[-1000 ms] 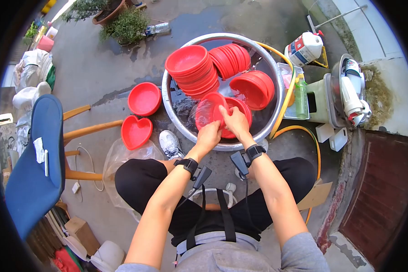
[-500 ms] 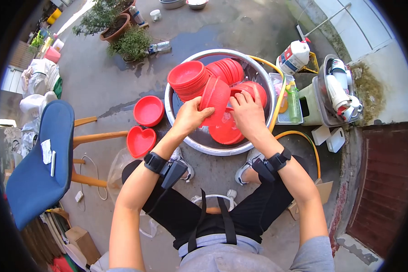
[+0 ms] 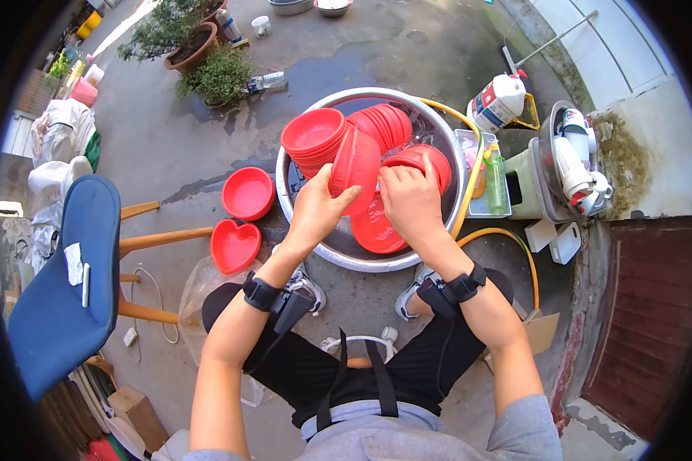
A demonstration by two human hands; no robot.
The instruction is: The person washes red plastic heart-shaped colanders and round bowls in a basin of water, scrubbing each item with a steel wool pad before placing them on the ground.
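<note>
A large metal basin (image 3: 284,192) full of red bowls stands in front of me. My left hand (image 3: 315,211) is closed on a red bowl (image 3: 357,169) tipped on its side, thumb and fingers gripping its lower left part. Close to this bowl's right side, my right hand (image 3: 411,200) has its fingers curled together; what they pinch, if anything, is hidden. Behind are a stack of red bowls (image 3: 314,132) and a leaning row of bowls (image 3: 380,127). Another red bowl (image 3: 423,160) sits just beyond my right hand, and a red bowl (image 3: 377,230) lies below both hands.
Left of the basin, a round red bowl (image 3: 247,194) and a heart-shaped red bowl (image 3: 235,246) rest on the ground near a blue chair (image 3: 69,276). A yellow hose (image 3: 473,184) curves past the basin's right side, beside a tray with a green bottle (image 3: 496,188).
My right hand has shifted left, toward the tilted bowl, and its fingers have curled in from the bowl on the right. My left hand keeps its hold. The whole view has shifted slightly.
</note>
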